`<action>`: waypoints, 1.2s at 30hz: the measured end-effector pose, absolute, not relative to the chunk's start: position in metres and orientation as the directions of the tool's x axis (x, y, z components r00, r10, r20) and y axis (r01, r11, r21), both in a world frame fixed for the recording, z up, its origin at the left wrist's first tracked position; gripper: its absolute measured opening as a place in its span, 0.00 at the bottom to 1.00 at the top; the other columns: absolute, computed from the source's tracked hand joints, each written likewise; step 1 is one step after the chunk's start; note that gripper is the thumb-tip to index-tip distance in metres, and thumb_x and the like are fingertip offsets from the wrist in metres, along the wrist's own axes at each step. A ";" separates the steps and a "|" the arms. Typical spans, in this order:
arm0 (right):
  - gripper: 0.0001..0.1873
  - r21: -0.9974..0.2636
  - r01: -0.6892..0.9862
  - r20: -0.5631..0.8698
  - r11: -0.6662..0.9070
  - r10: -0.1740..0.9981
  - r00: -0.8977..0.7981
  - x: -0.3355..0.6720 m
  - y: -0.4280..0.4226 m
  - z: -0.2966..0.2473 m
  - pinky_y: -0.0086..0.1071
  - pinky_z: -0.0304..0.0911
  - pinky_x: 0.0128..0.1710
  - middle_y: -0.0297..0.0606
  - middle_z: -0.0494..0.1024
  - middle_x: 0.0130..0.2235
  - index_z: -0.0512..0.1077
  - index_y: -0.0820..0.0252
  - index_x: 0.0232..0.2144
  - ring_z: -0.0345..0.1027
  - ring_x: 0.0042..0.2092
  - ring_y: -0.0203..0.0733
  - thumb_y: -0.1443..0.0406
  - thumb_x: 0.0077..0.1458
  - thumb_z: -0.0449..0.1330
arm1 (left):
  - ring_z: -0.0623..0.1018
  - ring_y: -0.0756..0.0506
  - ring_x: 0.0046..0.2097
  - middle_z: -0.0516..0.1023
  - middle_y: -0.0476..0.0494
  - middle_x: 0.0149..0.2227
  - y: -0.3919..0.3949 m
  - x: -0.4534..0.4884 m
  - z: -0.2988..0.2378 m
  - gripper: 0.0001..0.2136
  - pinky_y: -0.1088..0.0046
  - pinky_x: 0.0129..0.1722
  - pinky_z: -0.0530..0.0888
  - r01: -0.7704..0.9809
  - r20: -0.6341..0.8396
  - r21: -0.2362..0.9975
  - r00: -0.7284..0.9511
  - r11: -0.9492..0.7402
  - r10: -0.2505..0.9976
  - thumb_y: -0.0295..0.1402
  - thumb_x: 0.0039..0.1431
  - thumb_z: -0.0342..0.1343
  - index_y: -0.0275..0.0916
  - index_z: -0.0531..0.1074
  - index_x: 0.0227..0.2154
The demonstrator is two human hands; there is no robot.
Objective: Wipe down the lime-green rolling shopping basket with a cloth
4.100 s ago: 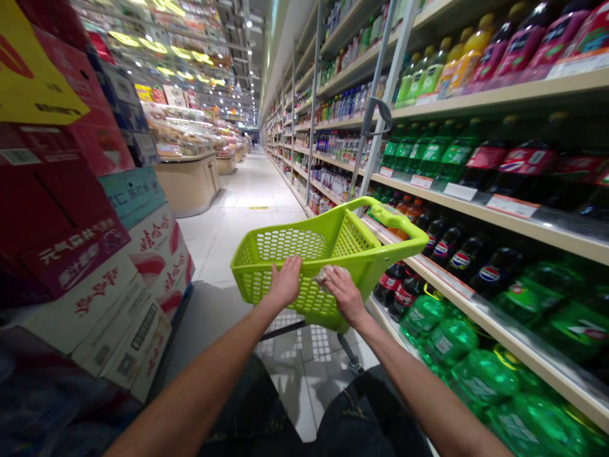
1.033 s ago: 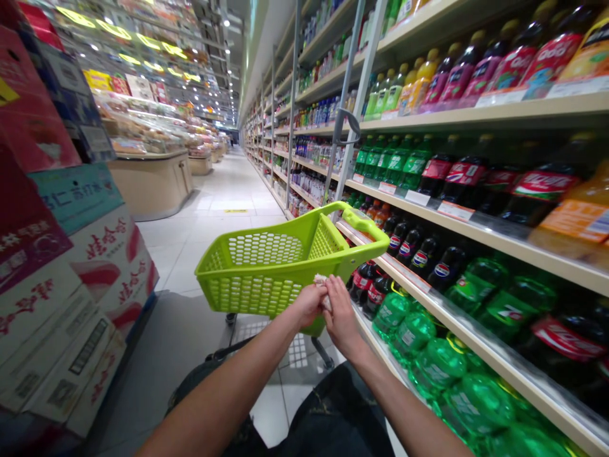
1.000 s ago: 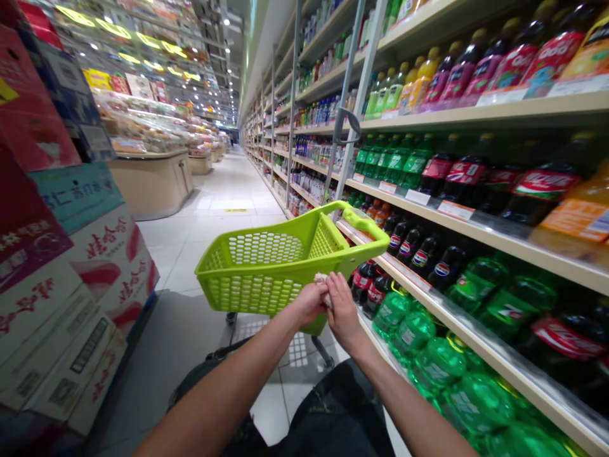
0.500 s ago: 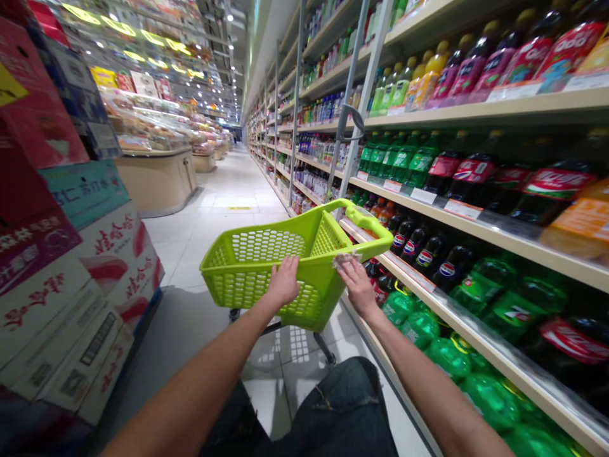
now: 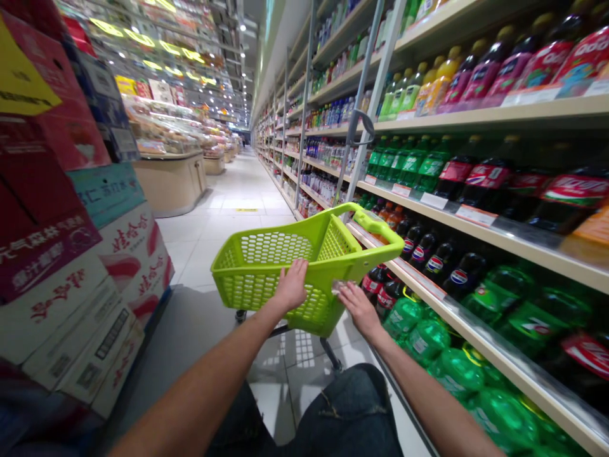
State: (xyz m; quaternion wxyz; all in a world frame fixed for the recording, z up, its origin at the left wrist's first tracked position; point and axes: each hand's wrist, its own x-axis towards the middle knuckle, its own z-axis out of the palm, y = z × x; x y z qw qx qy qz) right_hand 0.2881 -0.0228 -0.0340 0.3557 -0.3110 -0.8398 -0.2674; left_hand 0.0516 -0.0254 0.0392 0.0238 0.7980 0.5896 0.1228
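A lime-green plastic shopping basket [image 5: 266,254] on wheels stands in the aisle right in front of me, empty as far as I can see. My left hand [image 5: 291,285] grips its near rim, fingers curled over the edge. My right hand [image 5: 356,304] presses a small whitish wipe [image 5: 339,287] flat against the basket's right outer wall, fingers stretched over it. The basket's handle [image 5: 380,225] sticks up at the right, close to the shelf.
Shelves of soda bottles [image 5: 451,273] run along the right, green ones lowest. Stacked cartons [image 5: 95,266] stand at the left. The tiled aisle [image 5: 228,209] runs ahead past a beige counter [image 5: 171,181]. My knees in dark jeans [image 5: 342,412] show below.
A second ago both hands met at the wipe near the basket's corner. The left hand has since taken the near rim, and the right has slid the wipe down the right wall.
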 end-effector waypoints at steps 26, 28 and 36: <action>0.17 0.228 0.636 0.703 0.737 0.327 -0.631 0.203 -0.010 -0.048 0.45 0.53 0.57 0.40 0.72 0.48 0.68 0.59 0.45 0.48 0.60 0.39 0.73 0.58 0.45 | 0.47 0.44 0.62 0.47 0.39 0.62 -0.029 0.009 0.028 0.32 0.57 0.59 0.50 0.950 0.188 0.187 0.214 -0.248 0.959 0.23 0.46 0.45 0.33 0.47 0.58; 0.17 0.247 0.600 0.676 0.761 0.308 -0.669 0.197 -0.017 -0.057 0.44 0.55 0.55 0.39 0.72 0.48 0.68 0.59 0.45 0.48 0.59 0.39 0.73 0.58 0.46 | 0.47 0.44 0.62 0.48 0.40 0.62 -0.030 0.002 0.027 0.32 0.56 0.58 0.49 0.958 0.186 0.174 0.195 -0.227 0.963 0.22 0.46 0.44 0.33 0.48 0.58; 0.18 0.214 0.673 0.765 0.708 0.306 -0.566 0.156 0.007 -0.009 0.47 0.52 0.57 0.40 0.67 0.52 0.66 0.59 0.48 0.42 0.61 0.43 0.73 0.57 0.45 | 0.48 0.44 0.62 0.50 0.39 0.61 -0.028 -0.012 0.024 0.31 0.56 0.58 0.51 0.959 0.197 0.179 0.182 -0.218 0.963 0.22 0.46 0.45 0.32 0.49 0.57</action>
